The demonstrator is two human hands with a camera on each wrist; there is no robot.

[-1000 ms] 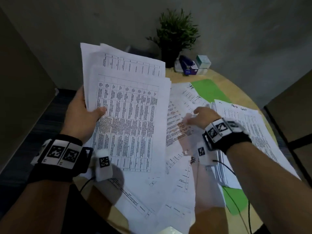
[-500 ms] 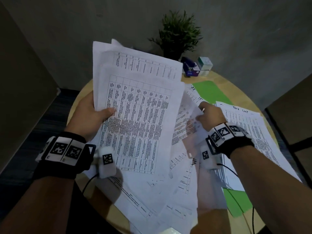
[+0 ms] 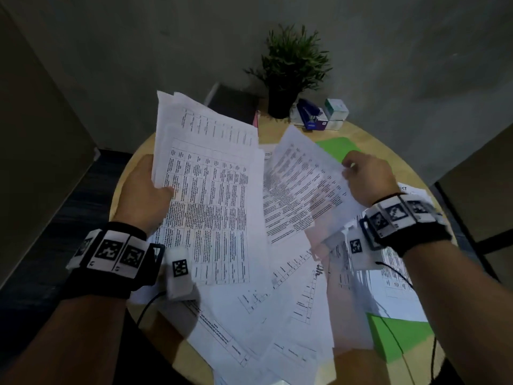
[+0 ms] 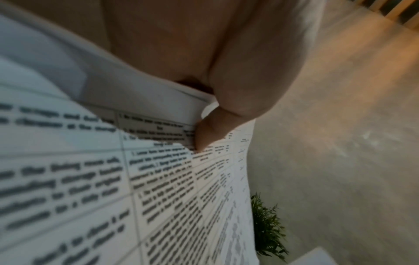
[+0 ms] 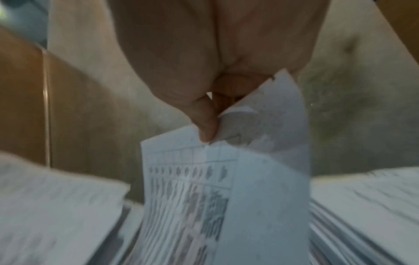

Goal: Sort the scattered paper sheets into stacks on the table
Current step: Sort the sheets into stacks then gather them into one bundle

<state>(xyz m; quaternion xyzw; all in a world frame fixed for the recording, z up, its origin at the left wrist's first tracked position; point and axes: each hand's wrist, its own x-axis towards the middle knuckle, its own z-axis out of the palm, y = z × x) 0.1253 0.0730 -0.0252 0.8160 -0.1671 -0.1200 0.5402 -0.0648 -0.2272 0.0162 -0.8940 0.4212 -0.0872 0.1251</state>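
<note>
My left hand [image 3: 147,190] grips a bundle of printed table sheets [image 3: 211,195] by its left edge, held up above the round wooden table [image 3: 388,151]. In the left wrist view the thumb [image 4: 211,129] presses on the bundle [image 4: 113,179]. To the right, my right hand [image 3: 366,176] pinches the top corner of a single printed sheet [image 3: 299,187], lifted off the pile and tilted. The right wrist view shows thumb and fingers [image 5: 206,125] pinching that sheet [image 5: 204,188]. Several loose sheets [image 3: 277,315] lie scattered on the table below. A stack of sheets [image 3: 397,287] sits at the right.
A potted plant [image 3: 294,65] stands at the table's far edge, with a blue stapler [image 3: 308,112] and small boxes [image 3: 336,112] beside it. A dark notebook [image 3: 236,104] lies behind the bundle. Green folders [image 3: 397,337] show under the papers. Cables run from both wrists.
My right hand took hold of one sheet from the pile and lifted it up and to the right. The left hand's bundle shifted slightly right and stayed raised.
</note>
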